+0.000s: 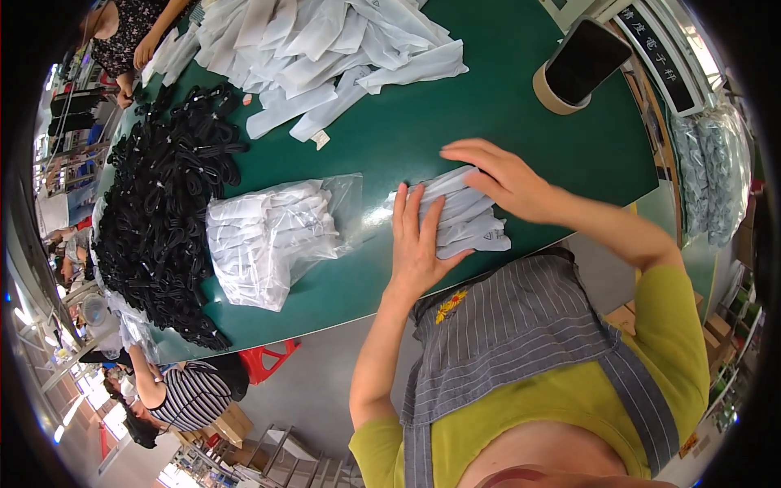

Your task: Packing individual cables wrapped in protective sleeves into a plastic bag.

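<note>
Near the table's front edge lies a small stack of long white plastic sleeves (468, 213), side by side. My left hand (417, 244) rests on the stack's left end, fingers stretched out and apart. Over its upper right side lies my right hand (508, 183), with its fingers extended and holding nothing. What is inside the sleeves I cannot make out. Just left of the stack sits a clear plastic bag (346, 207) packed with more white sleeves (272, 236), its loose mouth toward my left hand.
A large heap of white sleeves (325, 41) covers the far side of the green table (423, 114). Tangled black cables (167, 203) pile up at left. A phone (590, 61) leans on a tape roll (561, 89) at far right. Two other people (191, 394) work along the left side.
</note>
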Action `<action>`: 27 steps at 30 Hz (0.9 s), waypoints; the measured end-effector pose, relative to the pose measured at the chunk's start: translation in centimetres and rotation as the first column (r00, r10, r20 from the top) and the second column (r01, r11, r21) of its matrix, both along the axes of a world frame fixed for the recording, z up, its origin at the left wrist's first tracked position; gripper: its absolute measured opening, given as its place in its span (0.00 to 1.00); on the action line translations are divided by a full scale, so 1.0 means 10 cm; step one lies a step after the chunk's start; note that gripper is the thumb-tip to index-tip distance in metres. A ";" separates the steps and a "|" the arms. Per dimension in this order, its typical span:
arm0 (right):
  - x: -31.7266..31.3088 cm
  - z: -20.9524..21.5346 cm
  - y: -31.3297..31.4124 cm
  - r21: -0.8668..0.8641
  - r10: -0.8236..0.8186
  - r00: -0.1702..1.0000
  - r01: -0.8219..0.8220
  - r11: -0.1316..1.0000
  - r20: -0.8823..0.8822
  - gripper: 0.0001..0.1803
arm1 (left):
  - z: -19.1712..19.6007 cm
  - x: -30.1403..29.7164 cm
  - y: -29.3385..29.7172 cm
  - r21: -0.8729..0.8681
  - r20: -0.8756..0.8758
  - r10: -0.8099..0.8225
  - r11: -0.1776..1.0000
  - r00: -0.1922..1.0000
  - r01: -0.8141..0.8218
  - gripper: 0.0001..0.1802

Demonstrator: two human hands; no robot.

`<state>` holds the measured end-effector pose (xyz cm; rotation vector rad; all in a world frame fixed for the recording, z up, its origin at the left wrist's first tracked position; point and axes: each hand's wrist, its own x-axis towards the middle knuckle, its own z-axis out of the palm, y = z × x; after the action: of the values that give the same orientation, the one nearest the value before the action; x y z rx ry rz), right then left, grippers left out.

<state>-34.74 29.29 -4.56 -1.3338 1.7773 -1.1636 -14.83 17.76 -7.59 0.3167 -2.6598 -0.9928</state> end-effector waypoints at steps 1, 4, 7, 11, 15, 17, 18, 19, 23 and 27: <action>0.08 -0.03 0.19 0.027 -0.047 0.999 0.047 0.999 -0.005 0.25 | -0.04 -0.04 0.02 0.010 -0.029 -0.009 1.000 1.000 0.009 0.53; 0.47 -0.36 0.31 -0.186 -0.300 0.950 0.281 0.941 -0.082 0.33 | -0.07 -0.12 0.14 0.015 -0.083 -0.018 1.000 0.996 0.020 0.57; 0.50 -0.38 0.27 -0.200 -0.331 0.910 0.286 0.937 -0.249 0.35 | -0.06 -0.16 0.14 0.001 -0.075 -0.018 1.000 0.997 0.018 0.62; 0.20 0.03 0.29 0.125 0.187 0.789 -0.140 0.982 -0.586 0.51 | 0.00 -0.09 0.06 -0.008 0.022 -0.044 0.999 0.999 0.044 0.63; 0.17 0.11 0.10 0.310 0.450 0.540 -0.334 0.890 -0.711 0.54 | 0.02 -0.06 0.02 0.007 0.018 -0.064 0.998 0.998 0.064 0.62; 0.15 0.05 0.02 0.266 0.445 0.565 -0.374 0.889 -0.695 0.55 | 0.15 -0.03 -0.04 0.122 0.032 -0.025 0.992 0.999 0.021 0.60; 0.14 0.06 0.02 0.268 0.459 0.576 -0.388 0.882 -0.676 0.56 | 0.29 0.03 -0.13 0.156 0.073 0.063 0.985 0.995 -0.074 0.55; 0.12 0.06 0.00 0.272 0.472 0.587 -0.399 0.875 -0.657 0.58 | 0.44 0.10 -0.32 0.050 -0.004 0.182 0.982 0.983 -0.182 0.43; 0.19 0.10 -0.05 0.288 0.468 0.612 -0.374 0.881 -0.638 0.57 | 0.63 0.31 -0.86 -0.585 -0.088 0.597 0.617 0.797 -0.527 0.22; 0.14 0.05 -0.15 0.284 0.392 0.755 -0.279 0.917 -0.525 0.53 | 0.78 0.62 -1.02 -0.797 -0.235 0.692 0.264 0.683 -0.543 0.24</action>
<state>-33.31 27.75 -4.01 -1.9269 1.8616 -0.3878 -8.65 7.60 0.25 1.1263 -2.3668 0.6076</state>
